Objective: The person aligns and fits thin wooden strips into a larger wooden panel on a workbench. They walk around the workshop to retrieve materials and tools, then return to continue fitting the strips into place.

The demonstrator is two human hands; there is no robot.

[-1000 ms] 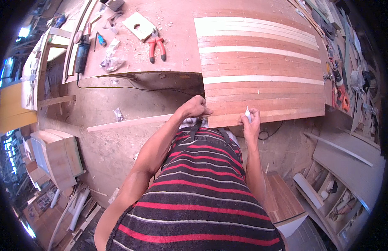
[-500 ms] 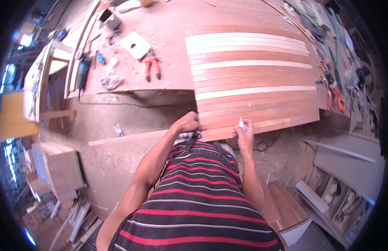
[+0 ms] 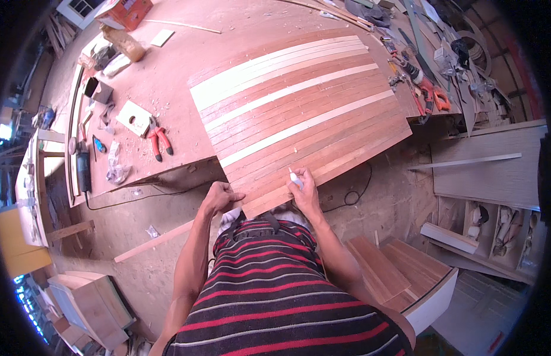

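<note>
A striped panel of reddish-brown and pale wood strips (image 3: 311, 127) lies on the workbench, its near part reaching past the bench edge toward me. My left hand (image 3: 221, 196) is closed at the panel's near left corner, thumb and fingers on its edge. In my right hand (image 3: 305, 191) is a small white bottle with a narrow nozzle (image 3: 295, 177). Its tip points up and away, just over the strips close to the panel's front edge. A small light speck (image 3: 295, 150) sits on the wood beyond the nozzle.
Red-handled pliers (image 3: 160, 142) lie against a pale board with a hole (image 3: 135, 118) on the bench (image 3: 180, 65). A power tool (image 3: 82, 169) with a cord is at the left. An orange-and-black tool (image 3: 430, 95) lies far right. Wooden boards (image 3: 376, 276) are stacked low at right.
The whole view has swung, so the panel and bench now appear further left and tilted. Both hands keep nearly the same places on the panel, the bottle still in the right.
</note>
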